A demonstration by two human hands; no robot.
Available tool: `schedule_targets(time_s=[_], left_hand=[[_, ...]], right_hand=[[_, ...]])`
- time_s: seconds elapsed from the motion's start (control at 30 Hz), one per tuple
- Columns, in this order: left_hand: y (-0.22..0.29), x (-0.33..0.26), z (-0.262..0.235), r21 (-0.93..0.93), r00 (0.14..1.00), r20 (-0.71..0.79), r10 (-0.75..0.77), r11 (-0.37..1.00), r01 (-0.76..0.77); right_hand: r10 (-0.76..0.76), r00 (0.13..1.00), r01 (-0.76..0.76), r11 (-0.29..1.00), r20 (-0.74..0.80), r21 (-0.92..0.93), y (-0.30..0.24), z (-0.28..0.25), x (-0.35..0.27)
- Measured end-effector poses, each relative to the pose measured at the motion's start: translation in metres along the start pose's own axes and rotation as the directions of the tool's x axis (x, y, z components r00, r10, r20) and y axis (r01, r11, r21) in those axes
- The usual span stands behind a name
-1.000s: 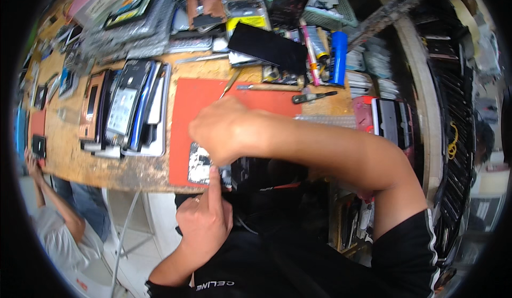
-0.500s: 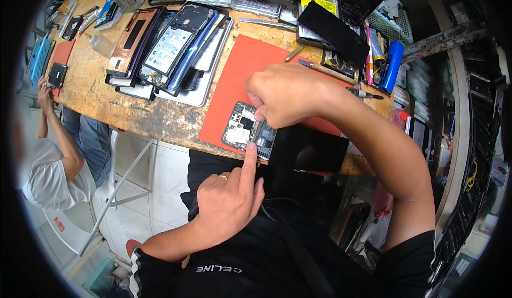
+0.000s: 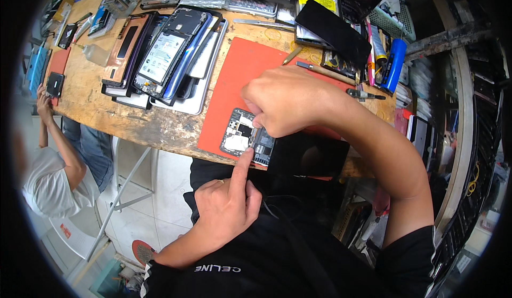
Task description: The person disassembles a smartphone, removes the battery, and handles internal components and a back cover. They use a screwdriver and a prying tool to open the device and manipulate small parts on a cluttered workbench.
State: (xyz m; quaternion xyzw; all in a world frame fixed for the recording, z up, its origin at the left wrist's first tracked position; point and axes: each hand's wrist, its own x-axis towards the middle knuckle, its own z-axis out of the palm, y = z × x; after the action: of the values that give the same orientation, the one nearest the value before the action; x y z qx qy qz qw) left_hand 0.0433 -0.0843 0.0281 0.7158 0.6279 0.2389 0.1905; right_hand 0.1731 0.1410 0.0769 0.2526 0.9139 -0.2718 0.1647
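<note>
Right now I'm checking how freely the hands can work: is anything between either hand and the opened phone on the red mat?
Nothing visible is. The left hand has its index fingertip on the opened phone at its near edge, and the right hand rests its fingers on the phone's far side, on the red mat.

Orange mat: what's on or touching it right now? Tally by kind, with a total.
Opened phone with its insides showing, near the orange mat's front edge: 1
Hands on that phone, left hand by one finger, right hand with its fingers at the upper edge: 2
Black panel lying over the mat's right corner: 1
Total: 4
</note>
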Motion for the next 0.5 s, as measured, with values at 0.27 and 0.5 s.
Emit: schedule_targets(time_s=[0.27, 0.5], left_hand=[[-0.008, -0.006, 0.002, -0.060, 0.994, -0.061, 0.087, 0.994, -0.090], [-0.026, 0.020, -0.024, 0.139, 0.957, -0.188, 0.219, 0.971, -0.195]], right_hand=[[0.003, 0.996, 0.022, 0.957, -0.084, 0.288, 0.014, 0.008, -0.010], [0.169, 0.856, 0.124, 0.850, -0.488, 0.512, 0.007, 0.019, -0.076]])
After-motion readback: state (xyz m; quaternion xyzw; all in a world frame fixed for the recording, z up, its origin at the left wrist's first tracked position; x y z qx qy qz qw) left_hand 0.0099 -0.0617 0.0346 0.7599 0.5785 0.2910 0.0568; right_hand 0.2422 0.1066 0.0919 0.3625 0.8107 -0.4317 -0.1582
